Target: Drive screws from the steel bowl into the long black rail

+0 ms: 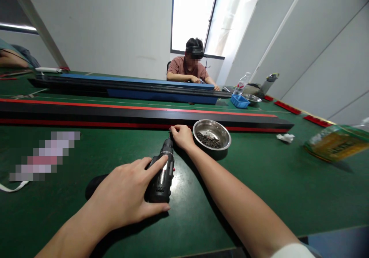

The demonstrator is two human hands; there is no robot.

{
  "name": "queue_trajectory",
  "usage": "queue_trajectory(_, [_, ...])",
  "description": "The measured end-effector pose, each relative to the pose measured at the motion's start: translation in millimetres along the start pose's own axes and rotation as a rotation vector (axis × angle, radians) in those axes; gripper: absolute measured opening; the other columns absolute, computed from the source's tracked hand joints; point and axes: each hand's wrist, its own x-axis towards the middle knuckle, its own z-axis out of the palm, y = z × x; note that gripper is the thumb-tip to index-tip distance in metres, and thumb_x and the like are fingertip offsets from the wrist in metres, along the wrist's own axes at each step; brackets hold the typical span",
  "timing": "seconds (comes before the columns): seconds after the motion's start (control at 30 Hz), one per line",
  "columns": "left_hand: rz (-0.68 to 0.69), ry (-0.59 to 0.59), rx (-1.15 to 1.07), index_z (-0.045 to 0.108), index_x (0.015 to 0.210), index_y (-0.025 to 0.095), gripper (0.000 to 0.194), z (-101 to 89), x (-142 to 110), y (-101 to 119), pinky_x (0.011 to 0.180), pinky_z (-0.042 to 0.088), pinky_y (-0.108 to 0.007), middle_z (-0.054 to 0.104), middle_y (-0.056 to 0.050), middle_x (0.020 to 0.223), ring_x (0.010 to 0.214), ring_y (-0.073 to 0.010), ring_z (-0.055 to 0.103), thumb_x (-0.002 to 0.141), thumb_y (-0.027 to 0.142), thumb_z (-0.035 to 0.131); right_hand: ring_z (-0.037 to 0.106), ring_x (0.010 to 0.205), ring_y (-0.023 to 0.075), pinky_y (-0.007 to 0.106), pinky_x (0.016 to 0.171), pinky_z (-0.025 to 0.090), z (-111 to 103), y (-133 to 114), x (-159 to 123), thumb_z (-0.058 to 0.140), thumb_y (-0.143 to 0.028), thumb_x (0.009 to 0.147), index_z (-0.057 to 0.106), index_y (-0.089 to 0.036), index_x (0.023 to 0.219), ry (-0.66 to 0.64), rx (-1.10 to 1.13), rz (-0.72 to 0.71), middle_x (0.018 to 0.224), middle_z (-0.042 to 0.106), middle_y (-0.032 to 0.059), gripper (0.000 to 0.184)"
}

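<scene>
My left hand (129, 192) is wrapped round a black cordless screwdriver (163, 169), index finger lying along its body. The tool lies on the green table (259, 181) and points away from me at a long black rail with red strips (115, 114). My right hand (181, 135) is closed in a pinch at the tool's tip, right against the rail's near edge; what it pinches is too small to name. A steel bowl (211, 134) with several small dark screws sits just right of that hand.
A second long rail, black and blue (129, 87), lies farther back. A person in a reddish shirt (188, 67) sits across the table. A blue tray (240, 101), a bottle (241, 84), a white scrap (285, 137) and a yellow-green packet (336, 142) lie to the right.
</scene>
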Motion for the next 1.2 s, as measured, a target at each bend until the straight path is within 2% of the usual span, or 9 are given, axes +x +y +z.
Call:
queue_trajectory(0.43, [0.01,0.023,-0.017,0.036,0.166,0.042,0.103,1.2,-1.5,-1.1,0.096,0.058,-0.048,0.071,-0.01,0.14,0.113,-0.0353,0.074,0.076,0.077,0.073,0.078,0.103,0.0238,0.026,0.088,0.052,-0.5,-2.3,5.0,0.056,-0.037,0.107,0.085,-0.021,0.111,-0.052,-0.036,0.035,0.109,0.084,0.0097,0.034])
queue_trajectory(0.6, [0.016,0.033,-0.021,0.034,0.167,0.044,0.105,2.6,-2.2,-2.5,0.097,0.058,-0.048,0.071,-0.01,0.14,0.114,-0.0351,0.074,0.076,0.077,0.074,0.077,0.103,0.0238,0.026,0.087,0.051,-2.7,-5.3,2.3,0.052,-0.039,0.109,0.085,-0.023,0.112,-0.094,-0.08,-0.004,0.109,0.084,0.0082,0.036])
queue_trajectory(0.83, [0.007,0.02,-0.019,0.034,0.167,0.044,0.104,3.2,-1.8,-3.1,0.1,0.059,-0.05,0.068,-0.01,0.146,0.12,-0.0361,0.072,0.076,0.077,0.073,0.077,0.108,0.0255,0.027,0.089,0.051,-1.1,-5.2,0.7,0.052,-0.037,0.108,0.086,-0.022,0.107,-0.045,-0.092,-0.005,0.113,0.083,0.0111,0.037])
queue_trajectory(1.03, [-0.005,-0.018,-0.023,0.034,0.167,0.041,0.104,-2.0,-1.2,0.7,0.102,0.058,-0.051,0.067,-0.012,0.147,0.121,-0.0364,0.071,0.077,0.075,0.073,0.078,0.101,0.0276,0.03,0.089,0.053,-1.9,-5.1,-0.1,0.05,-0.038,0.106,0.086,-0.019,0.099,-0.012,-0.064,0.011,0.104,0.084,0.013,0.041])
queue_trajectory(1.13, [-0.011,-0.027,-0.025,0.035,0.167,0.041,0.104,-4.2,-0.8,2.0,0.102,0.058,-0.051,0.067,-0.012,0.146,0.121,-0.0361,0.071,0.077,0.074,0.074,0.078,0.102,0.023,0.027,0.095,0.054,-3.6,-2.7,0.5,0.052,-0.026,0.101,0.085,-0.019,0.106,0.009,0.066,-0.018,0.106,0.084,0.0085,0.034])
queue_trajectory(1.2, [-0.008,-0.022,-0.022,0.035,0.167,0.042,0.104,-3.6,-0.4,2.0,0.102,0.058,-0.051,0.068,-0.011,0.146,0.119,-0.0358,0.072,0.077,0.075,0.074,0.077,0.105,0.0191,0.024,0.099,0.054,-3.9,-0.2,1.3,0.054,-0.014,0.094,0.085,-0.02,0.112,-0.017,0.162,-0.059,0.111,0.084,0.0047,0.036])
